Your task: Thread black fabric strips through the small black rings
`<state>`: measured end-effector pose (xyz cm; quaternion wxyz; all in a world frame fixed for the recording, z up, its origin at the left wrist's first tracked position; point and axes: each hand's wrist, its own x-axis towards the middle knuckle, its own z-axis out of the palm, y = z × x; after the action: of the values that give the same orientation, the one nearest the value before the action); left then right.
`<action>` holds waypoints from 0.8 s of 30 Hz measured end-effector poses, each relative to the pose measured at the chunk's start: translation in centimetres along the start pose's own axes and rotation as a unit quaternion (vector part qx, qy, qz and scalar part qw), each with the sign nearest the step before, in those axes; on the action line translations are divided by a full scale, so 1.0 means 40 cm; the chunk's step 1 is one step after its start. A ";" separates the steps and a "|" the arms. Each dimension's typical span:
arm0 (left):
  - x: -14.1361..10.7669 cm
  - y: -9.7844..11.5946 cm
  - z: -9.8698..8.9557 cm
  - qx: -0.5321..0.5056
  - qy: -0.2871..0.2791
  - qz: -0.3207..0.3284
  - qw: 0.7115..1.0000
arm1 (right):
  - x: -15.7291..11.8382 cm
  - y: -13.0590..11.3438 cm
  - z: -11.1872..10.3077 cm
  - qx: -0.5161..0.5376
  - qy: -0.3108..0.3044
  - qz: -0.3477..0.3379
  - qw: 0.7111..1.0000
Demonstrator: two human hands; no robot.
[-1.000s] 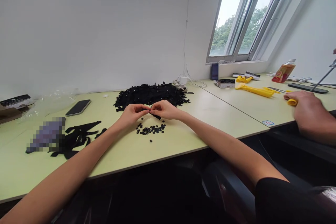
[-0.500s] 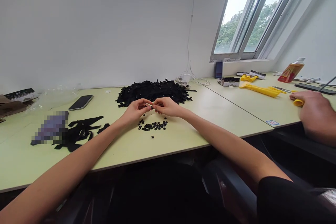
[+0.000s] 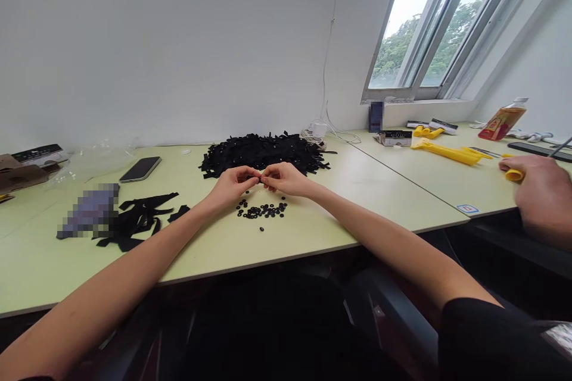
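Observation:
My left hand (image 3: 236, 184) and my right hand (image 3: 284, 180) meet fingertip to fingertip above the table. Both are closed in a pinch around a small black piece (image 3: 261, 179), mostly covered by the fingers; I cannot make out its exact kind. Just below them lie several small black rings (image 3: 263, 211) in a loose scatter, with a single one (image 3: 261, 229) nearer the table edge. Behind the hands spreads a wide heap of black fabric strips (image 3: 263, 152). More black strips (image 3: 138, 214) lie beside my left forearm.
A phone (image 3: 140, 169), clear plastic (image 3: 98, 161) and a cardboard box (image 3: 22, 174) are on the left. White cables (image 3: 328, 128) run up the wall. At right, a co-worker's hand (image 3: 540, 190) grips a yellow piece, near yellow parts (image 3: 451, 152) and a bottle (image 3: 503, 119).
The view has shifted slightly. My hands keep their pinch in nearly the same place; a pale sliver between the fingertips no longer shows. The co-worker's hand stays at the right.

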<state>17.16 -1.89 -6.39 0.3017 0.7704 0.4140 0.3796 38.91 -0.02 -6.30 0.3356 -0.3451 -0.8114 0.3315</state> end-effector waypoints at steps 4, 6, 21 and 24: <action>0.000 0.003 0.000 -0.006 -0.002 -0.008 1.000 | 0.000 0.001 0.002 -0.008 0.013 0.004 1.000; 0.000 0.007 0.000 -0.018 -0.004 -0.008 1.000 | 0.000 -0.001 0.002 -0.004 0.017 0.004 1.000; 0.004 0.026 -0.013 -0.089 -0.041 -0.043 0.994 | -0.013 -0.025 -0.005 0.034 -0.059 0.030 0.997; 0.005 0.036 -0.023 -0.050 -0.052 -0.043 0.996 | -0.012 -0.023 -0.005 0.007 -0.056 0.016 0.998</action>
<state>17.07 -2.26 -4.71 0.3768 0.7546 0.4110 0.3459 39.03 -0.84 -5.64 0.2866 -0.3363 -0.8211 0.3613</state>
